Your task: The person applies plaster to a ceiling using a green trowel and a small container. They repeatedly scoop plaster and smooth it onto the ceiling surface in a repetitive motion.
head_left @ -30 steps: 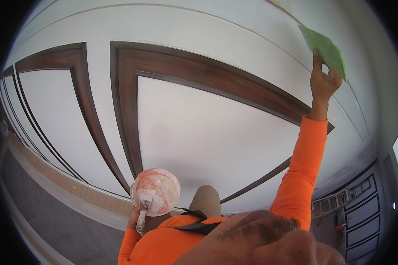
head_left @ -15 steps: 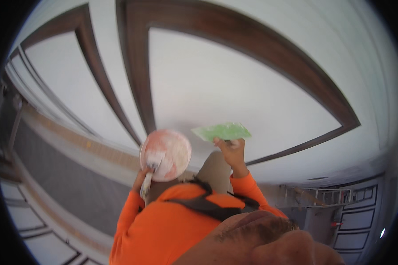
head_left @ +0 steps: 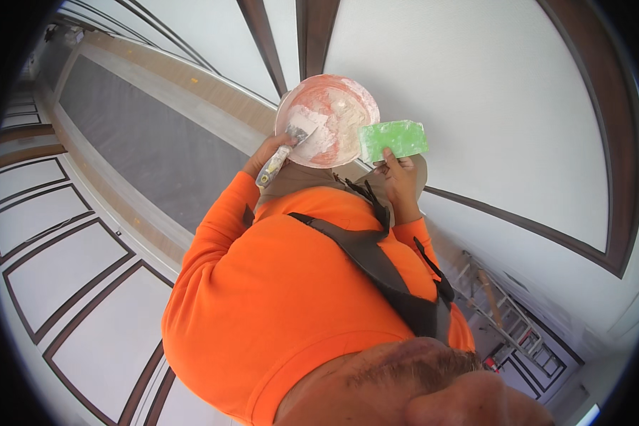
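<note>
My left hand (head_left: 266, 152) grips the rim of a round reddish bowl (head_left: 322, 89), smeared inside with whitish filler paste (head_left: 344, 117). A putty knife (head_left: 272, 167) with a pale, stained handle lies over the rim at that hand, its metal blade reaching into the bowl. Whether my left fingers also clasp the handle I cannot tell. In my right hand (head_left: 399, 174) is a flat green spreader (head_left: 397, 139), white paste on its surface and left edge. The spreader is at the bowl's right rim, thumb on its face.
A white wall (head_left: 468, 106) with dark brown trim frames (head_left: 621, 142) stands ahead and to the right. A dark grey floor covering (head_left: 142, 131) runs along the left. A ladder (head_left: 508, 312) stands at the lower right. More framed panels (head_left: 71, 266) line the lower left.
The view has turned, and the wall panels have shifted right. My right hand has brought the green spreader from in front of the wall to the bowl's rim. The left hand still holds the bowl.
</note>
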Available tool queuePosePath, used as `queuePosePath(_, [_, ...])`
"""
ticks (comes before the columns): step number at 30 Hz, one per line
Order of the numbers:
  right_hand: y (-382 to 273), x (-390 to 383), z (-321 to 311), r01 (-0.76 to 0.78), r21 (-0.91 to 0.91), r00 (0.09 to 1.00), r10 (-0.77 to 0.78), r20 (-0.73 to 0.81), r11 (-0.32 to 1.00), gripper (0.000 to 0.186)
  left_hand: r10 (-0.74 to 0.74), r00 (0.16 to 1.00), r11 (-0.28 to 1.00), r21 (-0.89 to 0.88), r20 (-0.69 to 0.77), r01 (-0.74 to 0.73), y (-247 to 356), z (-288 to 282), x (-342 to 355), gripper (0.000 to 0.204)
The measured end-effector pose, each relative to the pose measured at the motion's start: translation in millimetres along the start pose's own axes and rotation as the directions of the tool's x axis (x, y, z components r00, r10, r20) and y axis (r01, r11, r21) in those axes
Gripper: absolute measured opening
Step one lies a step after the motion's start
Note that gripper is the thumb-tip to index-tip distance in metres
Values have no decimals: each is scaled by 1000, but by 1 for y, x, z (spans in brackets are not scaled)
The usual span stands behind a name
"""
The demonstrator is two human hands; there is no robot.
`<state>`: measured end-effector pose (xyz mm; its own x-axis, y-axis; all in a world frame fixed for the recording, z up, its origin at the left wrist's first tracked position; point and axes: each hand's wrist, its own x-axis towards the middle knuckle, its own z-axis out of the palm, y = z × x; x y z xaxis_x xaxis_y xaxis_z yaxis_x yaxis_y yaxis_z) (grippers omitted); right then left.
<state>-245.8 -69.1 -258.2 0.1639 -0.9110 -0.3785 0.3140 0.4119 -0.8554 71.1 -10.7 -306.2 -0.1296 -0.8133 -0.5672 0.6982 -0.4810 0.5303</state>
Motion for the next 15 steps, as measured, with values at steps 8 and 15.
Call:
queuePosePath(8, [1,0,-30,-53,-112,998,50,-27,992,21,-14,998,999,-29,53,15,-6,-14,11,49])
queuePosePath(15, [-18,-11,-53,30,-189,997,-43,-61,981,16,-92,995,974,205,-48,100,-20,-58,29,50])
